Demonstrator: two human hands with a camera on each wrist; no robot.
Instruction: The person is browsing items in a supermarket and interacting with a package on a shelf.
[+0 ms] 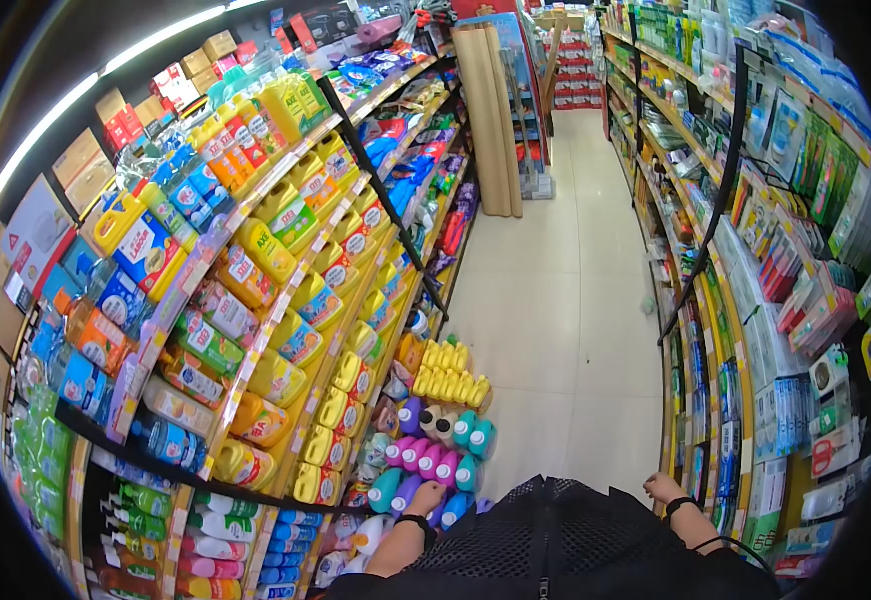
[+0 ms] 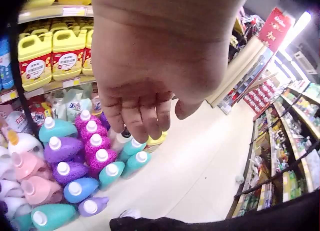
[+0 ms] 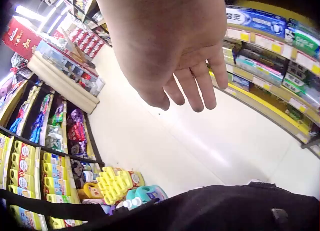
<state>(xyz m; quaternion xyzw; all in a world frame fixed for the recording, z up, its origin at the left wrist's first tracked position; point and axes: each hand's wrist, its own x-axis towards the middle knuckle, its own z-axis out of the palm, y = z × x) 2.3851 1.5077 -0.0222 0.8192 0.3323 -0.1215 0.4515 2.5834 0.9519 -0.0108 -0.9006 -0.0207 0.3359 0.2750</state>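
My left hand [image 2: 145, 90] hangs loosely in the left wrist view with nothing in it, its fingers relaxed and pointing down. Behind it on the floor stand purple bottles [image 2: 65, 148], magenta bottles [image 2: 97, 141] and teal bottles [image 2: 111, 174] with white caps. The head view has this hand [image 1: 428, 498] overlapping the bottles. On the other side my right hand [image 3: 187, 75] holds nothing; its fingers extend downward over the pale floor [image 3: 145, 136]. In the head view the right hand [image 1: 665, 489] is nearest the right shelves [image 1: 701, 400].
Shelves of yellow jugs [image 1: 326, 410] line the left side of the aisle. Yellow bottles [image 1: 451, 375] stand on the floor at their foot. Farther along, tall beige boards [image 1: 488, 120] lean beside the left shelves. Toothpaste boxes [image 3: 255, 20] fill the right shelf.
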